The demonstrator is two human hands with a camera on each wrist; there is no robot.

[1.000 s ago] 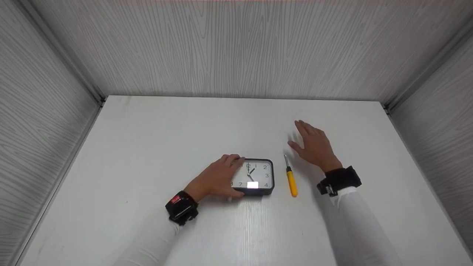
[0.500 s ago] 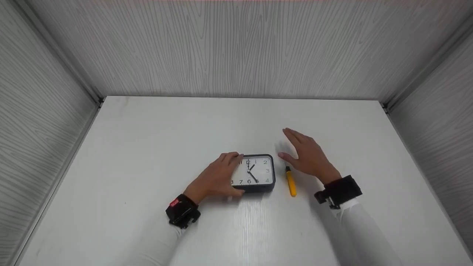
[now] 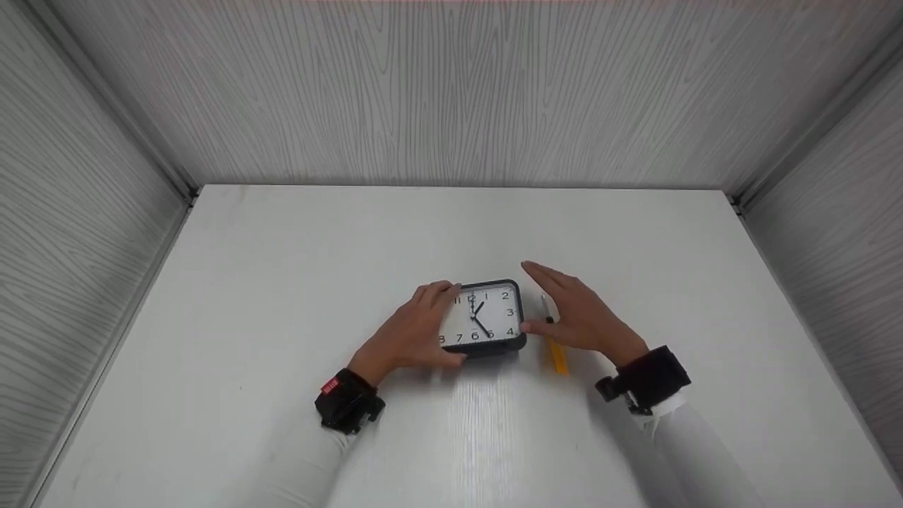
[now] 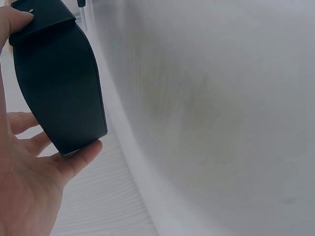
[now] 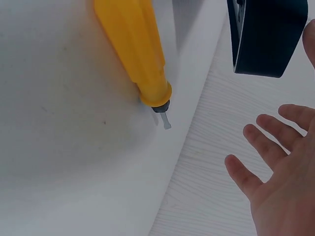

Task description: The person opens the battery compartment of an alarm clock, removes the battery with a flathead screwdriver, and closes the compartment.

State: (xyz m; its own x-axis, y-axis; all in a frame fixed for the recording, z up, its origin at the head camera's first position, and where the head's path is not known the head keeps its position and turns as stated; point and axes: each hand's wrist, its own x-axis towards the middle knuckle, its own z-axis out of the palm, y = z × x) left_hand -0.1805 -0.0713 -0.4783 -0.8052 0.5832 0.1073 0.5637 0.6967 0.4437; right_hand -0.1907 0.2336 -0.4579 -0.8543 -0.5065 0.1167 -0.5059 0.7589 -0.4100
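Note:
In the head view, my left hand (image 3: 409, 328) grips the left side of a rectangular clock (image 3: 497, 314) with a white face and dark frame. The left wrist view shows the thumb on one edge of the clock's dark casing (image 4: 61, 83) and the fingers at the opposite edge. My right hand (image 3: 578, 314) hovers at the clock's right side with its fingers extended. Its thumb tip is at the frame; whether it touches cannot be told. Partly under that hand lies a screwdriver with a yellow handle (image 3: 557, 358), its flat metal tip (image 5: 166, 121) visible in the right wrist view.
A white table (image 3: 317, 240) lies under everything. Grey wood-grain panels enclose it at the back (image 3: 451, 92), left (image 3: 77, 233) and right (image 3: 839, 233). Both wrists carry dark straps with cameras.
The clock, in my left hand, has risen a little and tilted, its right side higher. My right hand has come left and nearer to the clock, over the screwdriver, which lies still.

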